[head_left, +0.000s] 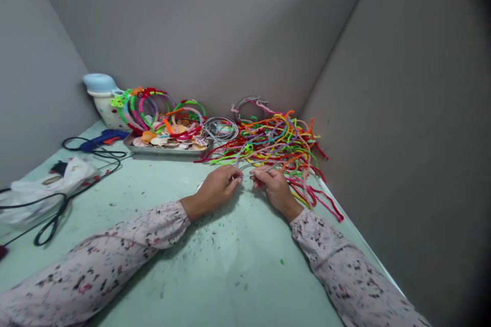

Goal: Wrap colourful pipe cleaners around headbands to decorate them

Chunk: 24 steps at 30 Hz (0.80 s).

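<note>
My left hand (219,187) and my right hand (275,188) meet at the middle of the table, fingertips a short gap apart. Both are closed in a pinch on a thin grey wire hoop (247,166), most of it hidden or lost against the pile behind. A lavender pipe cleaner (238,156) rises by the left fingertips; whether it is wound on the wire I cannot tell. Just beyond my right hand spreads a tangled pile of coloured pipe cleaners (280,135).
A metal tray (164,150) of seashells bears finished fuzzy hoops (148,107). Beside it lie coiled grey wire hoops (220,129). On the left are a white container with a blue lid (100,83), a blue glue gun (103,139), a black cord (63,209) and a plastic bag (28,189). Grey walls enclose the table.
</note>
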Tool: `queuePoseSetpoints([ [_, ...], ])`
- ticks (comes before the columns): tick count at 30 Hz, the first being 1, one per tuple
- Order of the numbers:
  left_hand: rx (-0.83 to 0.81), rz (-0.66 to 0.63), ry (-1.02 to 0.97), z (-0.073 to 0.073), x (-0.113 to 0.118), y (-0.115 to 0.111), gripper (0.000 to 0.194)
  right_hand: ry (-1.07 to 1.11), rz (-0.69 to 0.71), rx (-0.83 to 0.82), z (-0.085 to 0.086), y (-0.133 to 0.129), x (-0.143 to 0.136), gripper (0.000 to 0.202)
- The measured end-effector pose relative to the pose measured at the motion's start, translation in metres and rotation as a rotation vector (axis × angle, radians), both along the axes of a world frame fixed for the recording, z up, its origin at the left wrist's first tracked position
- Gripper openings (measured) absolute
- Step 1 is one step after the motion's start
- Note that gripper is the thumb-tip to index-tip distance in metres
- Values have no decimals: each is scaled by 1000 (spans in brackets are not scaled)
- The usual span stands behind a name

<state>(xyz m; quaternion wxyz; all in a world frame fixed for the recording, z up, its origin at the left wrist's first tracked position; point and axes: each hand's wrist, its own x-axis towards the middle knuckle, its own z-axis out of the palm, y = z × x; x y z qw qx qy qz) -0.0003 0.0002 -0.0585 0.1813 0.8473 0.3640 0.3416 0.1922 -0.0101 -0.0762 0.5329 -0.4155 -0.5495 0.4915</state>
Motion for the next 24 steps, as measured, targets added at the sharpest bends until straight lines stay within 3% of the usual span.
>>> queuePoseSetpoints([
  [7,-106,71,-159,-4,1,2,14,-66,73,26,2,-3,-2,32],
  [12,-173,22,-274,-2,3,-1,13,-152,127,136,2,-4,-8,34],
  [16,-190,-10,-322,1,3,-4,12,-263,100,311,-1,-5,-13,33],
  [24,-118,17,-321,2,2,-3,11,-551,-9,456,6,-14,-17,36],
])
